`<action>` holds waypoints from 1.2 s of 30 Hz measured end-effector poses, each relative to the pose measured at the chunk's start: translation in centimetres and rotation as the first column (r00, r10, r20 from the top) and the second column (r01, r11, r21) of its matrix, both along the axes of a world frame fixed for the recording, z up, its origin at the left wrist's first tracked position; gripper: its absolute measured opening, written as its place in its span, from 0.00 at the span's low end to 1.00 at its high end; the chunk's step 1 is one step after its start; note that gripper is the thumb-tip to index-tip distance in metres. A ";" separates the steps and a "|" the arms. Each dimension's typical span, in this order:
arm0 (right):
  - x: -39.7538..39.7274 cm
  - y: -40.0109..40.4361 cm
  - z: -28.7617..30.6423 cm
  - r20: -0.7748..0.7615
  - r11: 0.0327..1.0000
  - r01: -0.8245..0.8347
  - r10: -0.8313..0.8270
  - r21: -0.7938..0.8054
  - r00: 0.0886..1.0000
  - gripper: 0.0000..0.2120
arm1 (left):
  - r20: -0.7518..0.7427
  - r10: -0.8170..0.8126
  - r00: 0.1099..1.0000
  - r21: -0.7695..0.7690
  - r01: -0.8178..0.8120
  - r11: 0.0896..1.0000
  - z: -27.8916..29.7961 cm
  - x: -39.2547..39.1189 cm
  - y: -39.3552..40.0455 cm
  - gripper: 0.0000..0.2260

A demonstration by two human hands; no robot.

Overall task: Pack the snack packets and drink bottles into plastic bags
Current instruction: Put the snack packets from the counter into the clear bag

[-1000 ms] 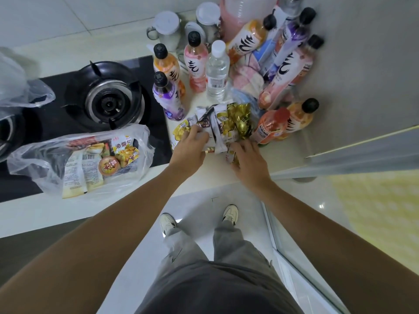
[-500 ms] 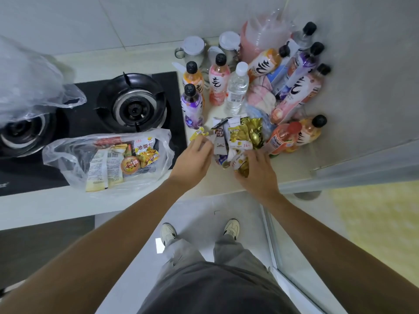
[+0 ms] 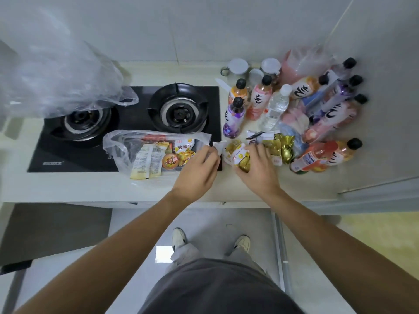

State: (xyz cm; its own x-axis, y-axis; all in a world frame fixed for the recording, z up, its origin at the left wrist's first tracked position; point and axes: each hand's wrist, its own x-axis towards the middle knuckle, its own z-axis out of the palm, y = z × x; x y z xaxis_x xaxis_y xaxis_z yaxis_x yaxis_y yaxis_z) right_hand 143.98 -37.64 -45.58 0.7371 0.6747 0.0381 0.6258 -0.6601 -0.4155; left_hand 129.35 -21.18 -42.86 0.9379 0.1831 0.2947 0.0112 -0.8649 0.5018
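Desk: I see a pale cream desk [image 3: 90, 186] carrying everything; my landmark is the black glass two-burner gas hob [image 3: 127, 130] set into it.
Loose bag: a crumpled clear plastic bag [image 3: 56, 75] covers the hob's far left corner.
Drinks: a cluster of plastic drink bottles with black caps [image 3: 294, 109] stands and lies right of the hob, against the wall.
Packed bag: a clear plastic bag holding snack packets [image 3: 156, 152] lies on the hob's near right part.
Loose snacks: yellow and gold foil snack packets [image 3: 272, 146] sit right of the hob, in front of the bottles.
Left hand [image 3: 195, 171]: my grip pinches the packed bag's open edge at the hob's right rim.
Right hand [image 3: 258, 168]: fingers curled round a yellow and white snack packet [image 3: 235, 152], just right of the hob.
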 end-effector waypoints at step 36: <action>-6.9 20.0 -4.5 -0.053 0.948 -0.247 0.241 -0.200 0.969 0.22 | -0.419 0.324 0.848 0.252 -0.235 0.939 -5.6 -8.8 17.2 0.18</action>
